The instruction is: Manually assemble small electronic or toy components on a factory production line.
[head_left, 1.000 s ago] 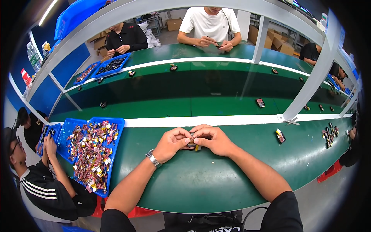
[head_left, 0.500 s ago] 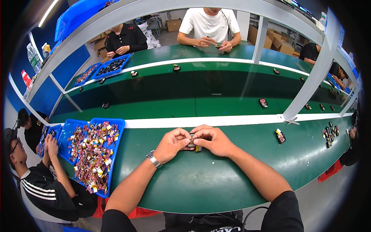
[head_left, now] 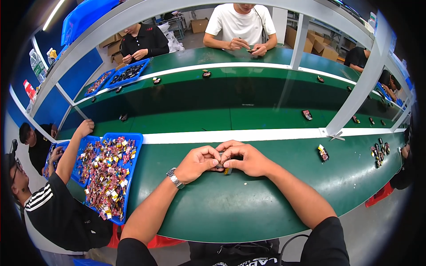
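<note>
Over the green table, my left hand and my right hand meet in front of me. Both are closed on one small black part, pinched between thumbs and fingertips. A bit of yellow and some reddish brown show on it; my fingers cover most of the rest, so its exact kind is hidden. To the left of my left hand stands a blue tray heaped with small reddish-brown pieces with white and yellow bits. A similar black part lies on the table, right of my right hand.
A group of small black parts lies at the far right. Beyond a white rail, a green belt carries scattered parts. A grey frame post rises at the right. Co-workers sit at the left and across the belt.
Parts on the belt have shifted slightly right. The co-worker at the left has stretched an arm out over the tray toward the belt. My hands remain nearly in place around the part.
</note>
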